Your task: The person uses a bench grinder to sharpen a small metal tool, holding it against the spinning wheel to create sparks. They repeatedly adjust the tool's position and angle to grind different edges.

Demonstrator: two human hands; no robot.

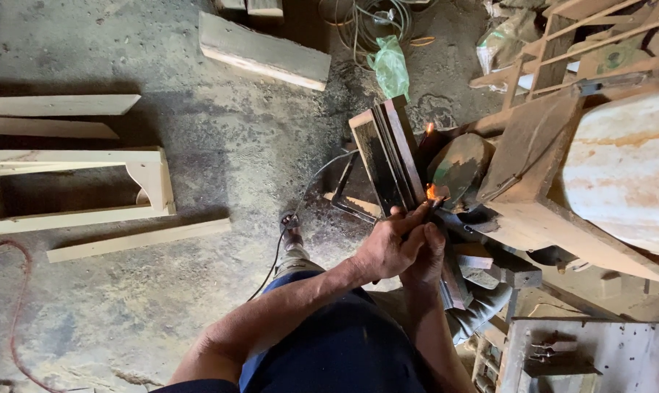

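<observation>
Both hands clamp a small dark metal piece (pixel 433 202), left hand (pixel 385 247) over right hand (pixel 425 256), pressing its tip to the round grey grinding wheel (pixel 457 169) at one o'clock, where orange sparks (pixel 431 192) fly. Judged best: steady, light pressure, fingers back. Dark framed panels (pixel 388 154) crowd at twelve; pale wooden frame (pixel 75 189) lies at nine

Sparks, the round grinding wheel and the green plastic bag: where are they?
sparks (pixel 431 192), head view, the orange glow by the fingertips
grinding wheel (pixel 459 167), head view, the middle of its round face
green plastic bag (pixel 391 67), head view, the middle of the crumpled bag
</observation>
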